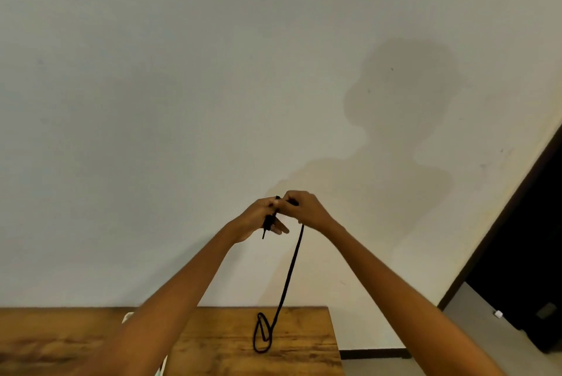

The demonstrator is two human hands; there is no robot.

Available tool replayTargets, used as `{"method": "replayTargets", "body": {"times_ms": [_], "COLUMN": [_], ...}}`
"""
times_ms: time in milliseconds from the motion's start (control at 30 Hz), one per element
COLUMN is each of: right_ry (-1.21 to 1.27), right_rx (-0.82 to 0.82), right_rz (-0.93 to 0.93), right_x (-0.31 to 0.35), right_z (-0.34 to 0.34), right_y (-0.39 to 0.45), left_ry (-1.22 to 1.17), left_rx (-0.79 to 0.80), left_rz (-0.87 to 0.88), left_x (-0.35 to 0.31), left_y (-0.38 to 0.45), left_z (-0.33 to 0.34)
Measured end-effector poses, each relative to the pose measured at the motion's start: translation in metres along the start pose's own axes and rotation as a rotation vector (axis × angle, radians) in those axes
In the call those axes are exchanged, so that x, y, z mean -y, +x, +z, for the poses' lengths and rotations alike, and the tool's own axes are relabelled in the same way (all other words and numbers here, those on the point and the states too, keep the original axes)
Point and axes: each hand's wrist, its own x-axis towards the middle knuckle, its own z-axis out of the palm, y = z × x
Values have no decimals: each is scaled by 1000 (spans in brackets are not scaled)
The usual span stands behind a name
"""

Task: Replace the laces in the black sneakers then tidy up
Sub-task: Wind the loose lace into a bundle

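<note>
A black lace (pixel 289 272) runs through the lower middle of the frame: its upper end is bunched between two raised hands just below the frame's centre, and from there a single strand drops down and slightly leftward to a wooden table (pixel 304 345), where its tail lies in a loose, narrow loop near the table's right end. The left hand (pixel 258 219) sits left of centre with several turns of the lace wound round its fingers; the thumb and upper fingers are curled onto the lace while the lower fingers stick out straighter toward the right, and a short free end of lace pokes down below them. The right hand (pixel 305 208) is just to the right, touching the left at the fingertips, its fingers curled in and pinching the lace at the top, with the long strand hanging out from under its palm. Both bare forearms rise from the bottom corners of the frame and meet in a peak at the hands. The table fills the lower left and lower middle of the frame, its brown grain showing, and a bit of something pale peeks out beside the left forearm, too hidden to tell. Behind everything stands a pale wall (pixel 182 101), with a shadow (pixel 401 120) of the person's head and shoulders right of centre. A dark doorway (pixel 529 254) slants along the lower right edge.
</note>
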Motion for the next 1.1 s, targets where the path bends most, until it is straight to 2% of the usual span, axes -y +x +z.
{"method": "replayTargets", "body": {"times_ms": [167,267,333,367,433,500,600,667,767,833,933,1033,1100], "right_ry": [123,299,456,454,293,134,-58,-114,0,105,237,346,404], "right_rx": [-146,-187,-161,-118,29,209,340,326,232,149,38,-1,14], "right_rz": [66,134,223,259,253,191,88,38,32,37,76,167,216], "right_x": [3,-2,-4,-5,-5,-4,2,9,18,23,20,4,-8], "right_z": [-6,7,18,23,31,35,24,9,-16,-30,-37,-23,-6], "right_y": [8,2,-4,-7,-13,-17,-13,-6,5,11,17,14,8], "left_ry": [-105,-297,-536,-653,-793,-772,-474,-267,-60,-93,-283,-459,-579], "left_rx": [158,259,196,131,-7,-98,-150,-127,-50,28,125,180,159], "left_rz": [-59,-82,-35,-2,55,81,80,66,-9,-45,-58,-56,-35], "left_x": [-5,-10,-13,-12,-6,4,12,11,4,-1,-6,-8,-8], "left_y": [-2,-4,-1,3,11,17,19,14,8,5,2,3,6], "left_z": [2,0,0,-1,-4,-10,-20,-19,-9,-3,-2,-2,-1]}}
